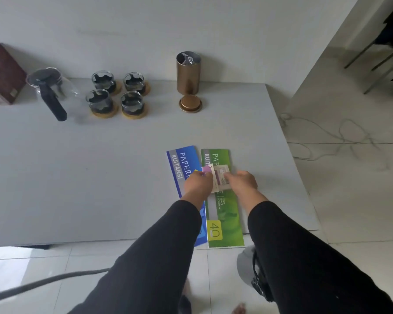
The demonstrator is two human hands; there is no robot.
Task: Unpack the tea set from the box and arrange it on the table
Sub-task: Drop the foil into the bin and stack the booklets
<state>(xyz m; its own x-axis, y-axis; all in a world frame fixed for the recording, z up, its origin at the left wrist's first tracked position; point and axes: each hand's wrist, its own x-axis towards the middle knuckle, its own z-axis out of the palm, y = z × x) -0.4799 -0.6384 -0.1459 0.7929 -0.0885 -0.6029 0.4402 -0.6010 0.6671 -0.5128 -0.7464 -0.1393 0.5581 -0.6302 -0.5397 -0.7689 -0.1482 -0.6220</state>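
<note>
A glass teapot [55, 89] with a black handle stands at the back left of the grey table [77, 177]. Beside it, several glass cups [116, 94] sit on round wooden coasters. A dark red box [2, 73] is at the far left. Over the green booklet [225, 214], my left hand [197, 184] pinches a small purple and white paper packet [210, 177]. My right hand [243, 182] holds a beige printed packet [222, 176] next to it.
A blue booklet [182, 166] lies left of the green one, near the table's front right edge. A bronze canister [188, 73] stands open at the back with its lid [190, 103] lying in front. Cables trail on the tiled floor [338, 141] to the right.
</note>
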